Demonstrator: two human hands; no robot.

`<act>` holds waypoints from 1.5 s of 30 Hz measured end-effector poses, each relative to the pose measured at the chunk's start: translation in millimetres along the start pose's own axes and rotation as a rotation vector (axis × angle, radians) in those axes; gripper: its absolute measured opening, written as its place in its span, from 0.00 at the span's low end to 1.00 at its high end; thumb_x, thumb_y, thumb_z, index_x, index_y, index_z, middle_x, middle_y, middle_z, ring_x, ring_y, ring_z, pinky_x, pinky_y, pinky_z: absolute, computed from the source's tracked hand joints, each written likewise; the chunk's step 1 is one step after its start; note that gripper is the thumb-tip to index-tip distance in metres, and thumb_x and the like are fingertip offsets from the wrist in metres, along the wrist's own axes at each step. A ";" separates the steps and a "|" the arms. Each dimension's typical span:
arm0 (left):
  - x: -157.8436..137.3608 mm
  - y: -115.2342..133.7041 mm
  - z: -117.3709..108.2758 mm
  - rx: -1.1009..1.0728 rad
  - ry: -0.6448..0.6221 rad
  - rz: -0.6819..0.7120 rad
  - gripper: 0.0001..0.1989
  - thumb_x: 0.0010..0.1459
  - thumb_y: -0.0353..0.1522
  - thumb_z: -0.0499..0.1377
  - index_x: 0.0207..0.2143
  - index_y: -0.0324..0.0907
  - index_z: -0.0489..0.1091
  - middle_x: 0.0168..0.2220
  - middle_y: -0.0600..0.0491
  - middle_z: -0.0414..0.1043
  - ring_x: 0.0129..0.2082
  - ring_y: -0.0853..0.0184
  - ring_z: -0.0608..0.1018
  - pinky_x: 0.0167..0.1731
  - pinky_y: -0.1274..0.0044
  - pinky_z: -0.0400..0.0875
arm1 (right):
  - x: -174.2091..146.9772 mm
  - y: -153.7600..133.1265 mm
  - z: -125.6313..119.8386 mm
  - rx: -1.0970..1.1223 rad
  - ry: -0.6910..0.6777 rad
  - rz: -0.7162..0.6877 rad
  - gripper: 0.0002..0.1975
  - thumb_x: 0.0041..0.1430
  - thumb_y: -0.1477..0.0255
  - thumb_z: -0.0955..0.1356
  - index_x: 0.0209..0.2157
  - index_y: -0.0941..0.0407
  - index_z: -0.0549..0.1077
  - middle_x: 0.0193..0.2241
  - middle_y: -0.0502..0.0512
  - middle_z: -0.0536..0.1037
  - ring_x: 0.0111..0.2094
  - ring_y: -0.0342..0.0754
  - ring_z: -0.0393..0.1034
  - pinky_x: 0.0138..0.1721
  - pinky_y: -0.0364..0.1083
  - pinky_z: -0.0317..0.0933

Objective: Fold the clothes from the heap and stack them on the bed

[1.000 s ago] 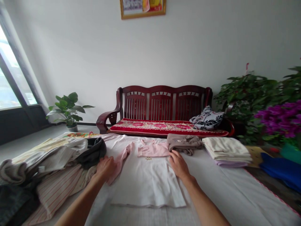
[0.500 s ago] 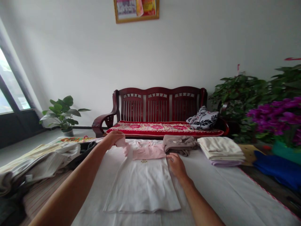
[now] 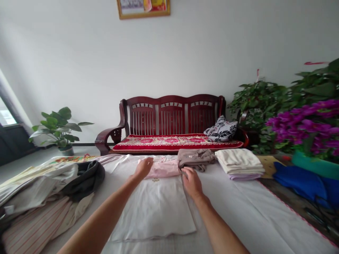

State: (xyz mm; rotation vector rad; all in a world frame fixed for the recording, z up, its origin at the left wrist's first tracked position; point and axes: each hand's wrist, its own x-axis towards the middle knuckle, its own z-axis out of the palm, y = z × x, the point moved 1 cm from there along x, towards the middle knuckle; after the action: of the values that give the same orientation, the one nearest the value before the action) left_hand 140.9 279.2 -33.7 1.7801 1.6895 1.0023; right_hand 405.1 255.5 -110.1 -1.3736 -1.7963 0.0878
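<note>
Clothes heap (image 3: 47, 204) far left. Your left hand (image 3: 143, 167) is at the pink sleeve (image 3: 165, 168), can't tell if gripping. Shirt (image 3: 159, 210) lies flat on the sheet (image 3: 238, 211), center. Your right hand (image 3: 191, 181), half-curled, at its right edge, grip unclear. Gray garment (image 3: 194, 158) beyond, then stack (image 3: 239, 162).

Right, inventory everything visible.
Fabric shirt: 1, white-pink, centre
Folded garment: 1, brown, centre
Folded stack: 1, cream-lilac, right
Clothes heap: 1, mixed, left
Cloth covering: 1, white, underneath
Wooden bench: 1, maroon, rear
Floral cover: 1, red, bench
Patterned cushion: 1+, black-white, bench
Framed picture: 1, gold frame, wall
Potted plant: 1, green, left
Leafy plants: several, green, right
Flowers: 1 pot, purple, right
Rumpled cloth: 1+, blue, right
Window: 1, grey, left
Left hand, right hand: 2, bare, at shirt
</note>
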 end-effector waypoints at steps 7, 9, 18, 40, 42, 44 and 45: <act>-29.8 -64.7 -3.8 0.612 -0.172 0.126 0.29 0.66 0.42 0.52 0.67 0.44 0.58 0.70 0.43 0.53 0.71 0.51 0.50 0.66 0.52 0.40 | -8.8 -22.2 11.1 -0.161 -0.293 -0.185 0.24 0.65 0.70 0.63 0.61 0.54 0.68 0.64 0.58 0.66 0.65 0.58 0.57 0.65 0.59 0.51; -32.6 -78.1 -3.3 0.720 -0.208 0.109 0.31 0.68 0.45 0.47 0.70 0.45 0.52 0.72 0.44 0.47 0.72 0.52 0.48 0.66 0.52 0.44 | -9.6 -21.7 13.9 -0.161 -0.341 -0.129 0.23 0.66 0.69 0.62 0.61 0.54 0.69 0.64 0.59 0.66 0.65 0.58 0.58 0.64 0.60 0.52; -78.5 -104.8 -54.9 0.580 -0.144 0.537 0.29 0.61 0.24 0.50 0.64 0.48 0.63 0.67 0.48 0.59 0.69 0.56 0.57 0.65 0.59 0.56 | -9.7 -0.5 -12.3 0.258 -0.203 -0.004 0.22 0.45 0.84 0.62 0.38 0.56 0.79 0.41 0.57 0.80 0.47 0.51 0.73 0.53 0.50 0.65; -155.6 -96.2 -94.3 0.115 -0.256 0.393 0.13 0.63 0.39 0.54 0.43 0.45 0.75 0.46 0.46 0.79 0.50 0.57 0.78 0.52 0.70 0.70 | -56.6 -25.5 -81.9 0.265 -0.616 -0.295 0.14 0.57 0.80 0.64 0.35 0.50 0.79 0.40 0.52 0.81 0.46 0.50 0.72 0.51 0.50 0.64; -150.4 -92.2 -96.7 0.081 -0.200 0.333 0.14 0.63 0.42 0.55 0.43 0.46 0.75 0.43 0.49 0.80 0.45 0.59 0.79 0.48 0.73 0.71 | -53.7 -25.5 -87.0 0.274 -0.705 -0.316 0.18 0.55 0.81 0.64 0.38 0.48 0.80 0.44 0.51 0.81 0.49 0.50 0.72 0.54 0.52 0.62; -146.6 -86.9 -97.5 0.064 -0.196 0.314 0.15 0.63 0.44 0.55 0.41 0.45 0.75 0.39 0.51 0.79 0.40 0.61 0.79 0.44 0.75 0.71 | -53.7 -26.2 -91.3 0.259 -0.762 -0.330 0.18 0.54 0.80 0.66 0.40 0.46 0.81 0.48 0.50 0.80 0.51 0.51 0.70 0.55 0.52 0.61; -145.5 -84.6 -97.0 0.052 -0.213 0.318 0.16 0.64 0.44 0.54 0.39 0.45 0.75 0.37 0.51 0.79 0.38 0.62 0.79 0.41 0.76 0.71 | -55.1 -27.0 -92.3 0.246 -0.765 -0.333 0.16 0.54 0.78 0.67 0.39 0.46 0.81 0.49 0.50 0.79 0.52 0.52 0.70 0.54 0.52 0.61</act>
State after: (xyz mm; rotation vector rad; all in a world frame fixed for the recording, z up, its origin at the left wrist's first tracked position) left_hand 17.3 132.8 -65.2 2.1525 1.3423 0.8632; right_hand 446.4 161.3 -69.0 -0.8954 -2.5108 0.7095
